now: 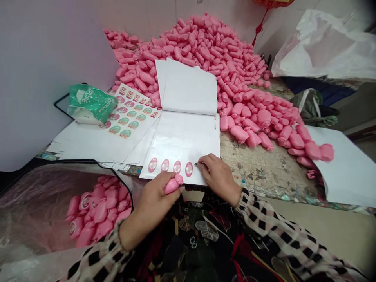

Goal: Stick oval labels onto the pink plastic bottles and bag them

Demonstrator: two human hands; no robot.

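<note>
My left hand [158, 194] is closed around a small pink plastic bottle [173, 185], its neck end pointing up and right. It is held at the near edge of a white sticker sheet [188, 137]. A row of several oval pink stickers [188, 169] runs along that edge. My right hand [216, 174] rests on the sheet just right of the last sticker, fingers pinched. A small dark tip shows at its fingertips beside that sticker; what it belongs to is hidden.
A large heap of pink bottles [202, 43] covers the back of the worn table [264, 168]. More bottles lie in a clear plastic bag [38, 207] at lower left. Other sticker sheets [129, 109] and a green packet [92, 102] sit to the left; white paper [349, 164] to the right.
</note>
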